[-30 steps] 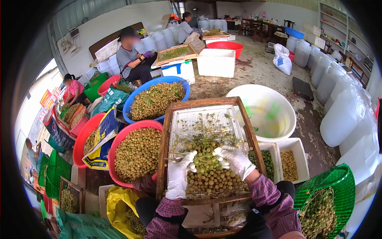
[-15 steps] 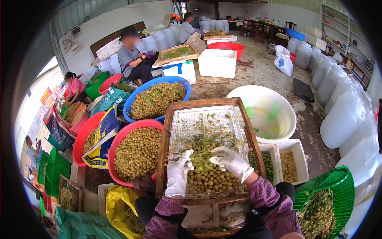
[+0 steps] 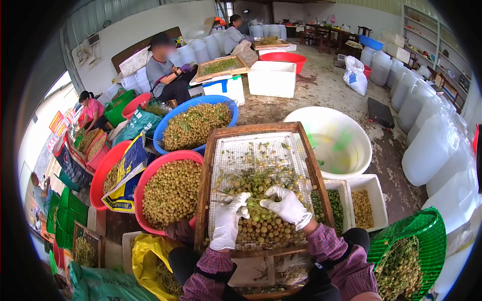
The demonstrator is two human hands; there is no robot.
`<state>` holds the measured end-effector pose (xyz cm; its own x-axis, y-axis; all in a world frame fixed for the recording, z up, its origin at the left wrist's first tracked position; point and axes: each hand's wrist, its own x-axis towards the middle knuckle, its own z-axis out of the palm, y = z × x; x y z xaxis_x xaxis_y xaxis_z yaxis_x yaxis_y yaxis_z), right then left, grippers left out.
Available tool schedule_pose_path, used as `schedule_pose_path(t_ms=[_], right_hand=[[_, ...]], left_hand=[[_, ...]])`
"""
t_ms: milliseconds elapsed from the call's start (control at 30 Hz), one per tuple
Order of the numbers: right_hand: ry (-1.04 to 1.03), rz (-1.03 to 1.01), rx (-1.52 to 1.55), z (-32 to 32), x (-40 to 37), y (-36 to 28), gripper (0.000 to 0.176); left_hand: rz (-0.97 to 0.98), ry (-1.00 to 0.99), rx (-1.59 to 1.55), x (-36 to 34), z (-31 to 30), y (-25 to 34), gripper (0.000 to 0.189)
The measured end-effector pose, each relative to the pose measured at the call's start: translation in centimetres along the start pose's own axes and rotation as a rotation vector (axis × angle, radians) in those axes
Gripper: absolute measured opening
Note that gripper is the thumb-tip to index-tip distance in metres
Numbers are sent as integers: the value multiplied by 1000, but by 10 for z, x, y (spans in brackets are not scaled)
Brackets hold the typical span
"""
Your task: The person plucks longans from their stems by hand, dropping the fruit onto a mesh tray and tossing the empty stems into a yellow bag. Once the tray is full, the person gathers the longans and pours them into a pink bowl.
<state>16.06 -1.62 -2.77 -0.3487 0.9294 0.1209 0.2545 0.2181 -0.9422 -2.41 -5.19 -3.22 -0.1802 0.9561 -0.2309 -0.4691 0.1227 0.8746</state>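
Observation:
A wood-framed wire mesh tray [image 3: 204, 195] lies in front of me with round yellow-brown fruits [image 3: 266, 232] at its near end and green stems and leaves in the middle. My left hand [image 3: 228, 220], in a white glove, has its fingers closed on the left side of a green stemmed bunch [image 3: 255, 206]. Gloved in white too, my right hand [image 3: 289, 206] pinches the bunch from the right, its thumb and fingers pressed together. The fingertips of both hands are close together above the fruits.
Left of the tray are a pink tub [image 3: 139, 200] and a blue tub [image 3: 234, 113] of fruit. A white basin [image 3: 346, 135], foam boxes [image 3: 382, 203] and a green basket [image 3: 437, 231] stand at the right. Several people sit farther back at the left.
Both hands have shifted slightly; my right hand is a little farther left and its fingers are closer together. The whole view has moved slightly.

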Motion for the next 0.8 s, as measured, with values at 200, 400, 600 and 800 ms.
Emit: schedule_pose_path(t_ms=[200, 400, 600, 800], right_hand=[[-311, 389, 597, -13, -4, -4, 33], [-425, 363, 1084, -28, -1, -2, 24], [-229, 520, 1007, -5, -4, 1, 28], [-523, 434, 929, 4, -10, 6, 39]], left_hand=[[-90, -6, -187, 8, -12, 3, 22], [38, 78, -194, 11, -24, 18, 15], [139, 48, -370, 15, -17, 6, 21], [63, -64, -375, 11, -21, 3, 17]])
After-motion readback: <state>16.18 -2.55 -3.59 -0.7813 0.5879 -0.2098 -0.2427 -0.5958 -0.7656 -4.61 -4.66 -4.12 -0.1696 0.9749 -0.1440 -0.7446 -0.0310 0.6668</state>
